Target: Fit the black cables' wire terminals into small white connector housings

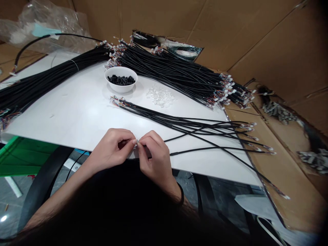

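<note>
between fingers (128, 149), tiny pale piece (137, 141), part-hidden

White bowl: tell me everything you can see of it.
The white bowl looks round, smooth and glossy; plastic or ceramic, I can't tell. It stands upright on the white table, holding many short black pieces. Cable ends lie just behind its rim. The left hand and right hand are clear of it.

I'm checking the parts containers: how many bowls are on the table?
1: a white bowl holding black pieces. It stands on the table beyond the left hand, left of the loose white pieces.
</note>
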Action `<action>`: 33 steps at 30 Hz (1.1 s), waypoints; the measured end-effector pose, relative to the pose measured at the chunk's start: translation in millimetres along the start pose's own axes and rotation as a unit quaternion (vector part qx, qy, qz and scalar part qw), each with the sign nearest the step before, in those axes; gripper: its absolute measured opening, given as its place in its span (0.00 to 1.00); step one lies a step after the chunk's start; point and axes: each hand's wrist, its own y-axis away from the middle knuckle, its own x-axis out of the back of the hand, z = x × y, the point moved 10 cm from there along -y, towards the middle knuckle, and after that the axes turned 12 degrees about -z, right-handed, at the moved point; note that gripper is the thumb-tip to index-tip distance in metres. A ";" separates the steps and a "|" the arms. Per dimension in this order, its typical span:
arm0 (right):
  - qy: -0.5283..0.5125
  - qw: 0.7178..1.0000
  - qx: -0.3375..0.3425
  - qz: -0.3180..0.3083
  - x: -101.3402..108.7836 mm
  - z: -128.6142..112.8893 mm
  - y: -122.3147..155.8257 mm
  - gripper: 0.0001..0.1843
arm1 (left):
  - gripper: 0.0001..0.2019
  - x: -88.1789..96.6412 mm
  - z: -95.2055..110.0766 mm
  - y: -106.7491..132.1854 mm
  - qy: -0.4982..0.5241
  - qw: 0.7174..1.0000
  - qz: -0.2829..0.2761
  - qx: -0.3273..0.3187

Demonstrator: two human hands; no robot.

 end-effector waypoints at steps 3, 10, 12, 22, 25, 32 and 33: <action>0.001 1.000 -0.002 0.005 1.2 0.0 -0.1 0.11 | 0.13 -0.9 -2.1 -1.3 0.006 1.000 -0.010 0.010; -0.043 0.999 0.002 0.015 3.9 0.0 -0.5 0.09 | 0.13 2.3 -8.2 0.6 0.074 0.997 -0.002 0.025; -0.043 0.999 0.007 0.019 4.6 -1.0 -0.3 0.09 | 0.13 2.9 -8.4 1.5 0.086 0.996 0.005 0.025; -0.031 0.999 -0.001 0.031 5.6 -0.6 1.6 0.09 | 0.14 3.2 -11.5 1.9 0.154 0.987 0.015 0.044; -0.044 0.998 -0.004 0.042 7.5 0.0 2.1 0.08 | 0.14 3.0 -12.4 2.1 0.159 0.986 0.011 0.044; -0.102 0.992 -0.036 0.063 14.3 6.8 1.1 0.08 | 0.14 0.7 -11.1 1.2 0.139 0.989 -0.006 0.038; -0.110 0.991 -0.042 0.063 14.8 8.1 0.9 0.08 | 0.14 0.4 -11.4 1.2 0.141 0.989 -0.008 0.038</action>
